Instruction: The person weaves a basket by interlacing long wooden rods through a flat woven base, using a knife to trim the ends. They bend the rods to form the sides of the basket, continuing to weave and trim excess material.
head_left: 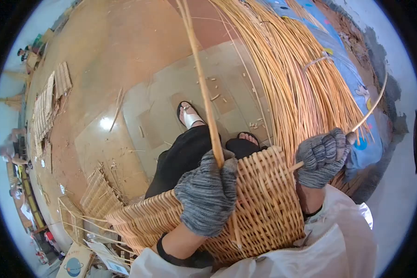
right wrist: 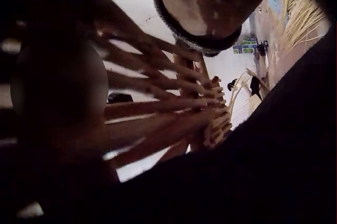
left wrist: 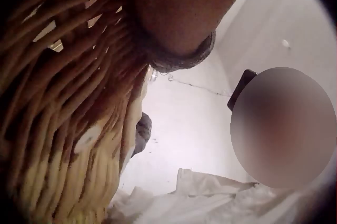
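A woven wicker basket [head_left: 268, 199] lies across the person's lap, its weave [left wrist: 68, 103] also close on the left side of the left wrist view. My left hand [head_left: 206, 194], in a grey knitted glove, grips a long peeled cane [head_left: 201, 78] that rises away from the body. Below that fist, a length of cane lies against the basket's woven face. At the basket's right edge, my gloved right hand [head_left: 320, 157] holds a thinner, curved cane [head_left: 374, 104]. One end of it points up and right, the other reaches the basket's rim. Dark shadow fills much of the right wrist view.
A large bundle of long canes [head_left: 292, 65] lies at the right on blue patterned cloth [head_left: 370, 148]. Cardboard [head_left: 162, 92] with scattered cane offcuts covers the floor around the feet. Woven panels [head_left: 46, 106] lie at the far left. Loose cane ends stick out left of the basket.
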The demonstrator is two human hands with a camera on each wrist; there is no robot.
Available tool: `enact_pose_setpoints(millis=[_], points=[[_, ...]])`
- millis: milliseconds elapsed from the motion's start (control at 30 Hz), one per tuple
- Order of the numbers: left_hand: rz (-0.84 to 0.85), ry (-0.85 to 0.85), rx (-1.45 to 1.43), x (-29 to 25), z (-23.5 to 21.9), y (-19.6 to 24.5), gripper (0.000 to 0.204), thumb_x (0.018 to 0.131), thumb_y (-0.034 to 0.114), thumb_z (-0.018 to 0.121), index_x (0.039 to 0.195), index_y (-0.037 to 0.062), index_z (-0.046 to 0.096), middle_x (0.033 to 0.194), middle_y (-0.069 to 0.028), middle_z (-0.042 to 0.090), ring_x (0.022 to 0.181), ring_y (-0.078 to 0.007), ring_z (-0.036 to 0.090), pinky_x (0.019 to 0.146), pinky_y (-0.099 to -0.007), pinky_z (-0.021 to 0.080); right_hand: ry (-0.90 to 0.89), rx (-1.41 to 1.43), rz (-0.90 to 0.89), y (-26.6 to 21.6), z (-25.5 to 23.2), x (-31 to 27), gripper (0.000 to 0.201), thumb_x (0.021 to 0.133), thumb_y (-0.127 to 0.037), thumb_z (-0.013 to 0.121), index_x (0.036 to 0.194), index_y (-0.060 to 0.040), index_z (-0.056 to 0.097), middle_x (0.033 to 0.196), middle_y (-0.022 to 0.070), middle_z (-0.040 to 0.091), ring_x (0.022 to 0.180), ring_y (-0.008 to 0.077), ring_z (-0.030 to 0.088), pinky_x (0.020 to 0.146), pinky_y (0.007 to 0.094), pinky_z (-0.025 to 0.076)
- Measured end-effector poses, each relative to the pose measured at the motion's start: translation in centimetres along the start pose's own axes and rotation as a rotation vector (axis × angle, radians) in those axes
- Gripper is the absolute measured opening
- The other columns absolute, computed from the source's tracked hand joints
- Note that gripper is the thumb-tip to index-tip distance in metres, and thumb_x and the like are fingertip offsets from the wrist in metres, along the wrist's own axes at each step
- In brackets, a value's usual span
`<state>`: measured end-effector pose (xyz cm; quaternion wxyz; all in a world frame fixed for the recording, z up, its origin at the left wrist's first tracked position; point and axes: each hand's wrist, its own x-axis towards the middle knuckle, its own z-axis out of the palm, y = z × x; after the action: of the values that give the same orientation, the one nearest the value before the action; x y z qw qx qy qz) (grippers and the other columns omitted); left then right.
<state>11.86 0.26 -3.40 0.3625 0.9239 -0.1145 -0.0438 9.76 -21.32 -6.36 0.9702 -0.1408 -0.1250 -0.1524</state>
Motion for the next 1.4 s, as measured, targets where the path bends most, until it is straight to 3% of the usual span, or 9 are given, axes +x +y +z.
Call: enact_pose_setpoints(millis=[267,467,633,800,933,1133,1200,1300,1400], points=[[0.037,0.044,-0.034,0.0,-0.2,0.4,0.013,0.091,0.015,0.053,0.095,0.0042,0.058,0.067,-0.0095,0.06,0.054,-0.0212,0.06,0.054,-0.0325,0.048,-0.087,-0.007,0.017,-0.1,1.2,0.4,0.055,0.093,-0.06,0.025,0.061,-0.0166,0.037,0.045,-0.0039,0.026,0.036,0.0103,0.024,0.033,0.0268,0.024],[0.086,0.108,-0.122,-0.7,-0.8,0.4,0.025,0.088,0.02,0.056,0.107,0.0034,0.057,0.059,-0.0086,0.06,0.049,-0.0262,0.059,0.05,-0.0356,0.048,0.135,-0.073,0.085,-0.7,3.4,-0.2,0.054,0.093,-0.058,0.027,0.06,-0.0162,0.036,0.047,-0.0039,0.025,0.039,0.0118,0.024,0.037,0.0291,0.025],[0.503,-0.039,-0.061,-1.0,-4.3,3.6,0.025,0.087,0.02,0.059,0.105,0.0041,0.06,0.064,-0.0103,0.06,0.055,-0.0276,0.06,0.051,-0.0354,0.048,-0.1,-0.092,0.092,-4.3,7.3,-1.2,0.053,0.091,-0.06,0.035,0.062,-0.0157,0.038,0.048,-0.0041,0.027,0.04,0.0106,0.024,0.039,0.0286,0.024],[0.217,-0.743,-0.164,-2.1,-13.1,12.0,0.029,0.082,0.021,0.065,0.104,0.0024,0.06,0.07,-0.0122,0.063,0.061,-0.0263,0.064,0.057,-0.0345,0.051,-0.364,-0.045,-0.012,-8.1,13.7,-3.1,0.04,0.096,-0.042,0.04,0.067,-0.0135,0.041,0.046,-0.0033,0.034,0.033,0.0068,0.028,0.031,0.0247,0.028],[0.494,-0.72,-0.177,-4.2,-13.9,13.0,0.041,0.081,0.021,0.067,0.114,-0.0015,0.056,0.077,-0.012,0.066,0.064,-0.0259,0.066,0.06,-0.0328,0.053,-0.87,0.187,0.075,-9.8,14.4,-3.3,0.038,0.096,-0.035,0.04,0.067,-0.0113,0.044,0.045,0.0014,0.041,0.032,0.0113,0.038,0.027,0.0315,0.033],[0.561,-0.858,-0.168,-6.7,-15.3,16.0,0.035,0.078,0.021,0.069,0.105,-0.0011,0.061,0.07,-0.0094,0.064,0.054,-0.0217,0.063,0.053,-0.0306,0.052,-0.765,0.325,0.014,-10.7,17.2,-7.0,0.039,0.095,-0.033,0.039,0.065,-0.0089,0.045,0.046,0.0037,0.044,0.031,0.016,0.039,0.027,0.0378,0.033],[0.739,-0.78,-0.182,-8.6,-14.6,14.5,0.042,0.077,0.03,0.069,0.106,0.0001,0.06,0.086,-0.0139,0.065,0.069,-0.0263,0.065,0.065,-0.0364,0.053,-0.755,0.299,-0.005,-11.2,17.2,-8.3,0.04,0.094,-0.035,0.038,0.065,-0.0095,0.044,0.046,0.0033,0.043,0.032,0.0161,0.039,0.028,0.0375,0.032],[0.926,-0.628,-0.185,-8.1,-13.8,16.2,0.036,0.076,0.03,0.071,0.092,-0.0011,0.065,0.07,-0.0082,0.066,0.049,-0.0225,0.062,0.048,-0.0306,0.052,-0.742,0.269,-0.016,-11.5,17.3,-8.8,0.042,0.094,-0.039,0.036,0.064,-0.0104,0.044,0.047,0.0026,0.042,0.034,0.0161,0.038,0.031,0.0371,0.032],[0.78,-0.898,0.021,-7.6,-14.4,18.3,0.036,0.078,0.029,0.069,0.1,0.0016,0.063,0.071,-0.0072,0.066,0.053,-0.0222,0.063,0.051,-0.0312,0.053,-0.681,0.242,-0.024,-11.2,16.6,-8.9,0.044,0.094,-0.043,0.035,0.064,-0.0113,0.043,0.048,0.002,0.042,0.036,0.0161,0.037,0.034,0.0366,0.032]])
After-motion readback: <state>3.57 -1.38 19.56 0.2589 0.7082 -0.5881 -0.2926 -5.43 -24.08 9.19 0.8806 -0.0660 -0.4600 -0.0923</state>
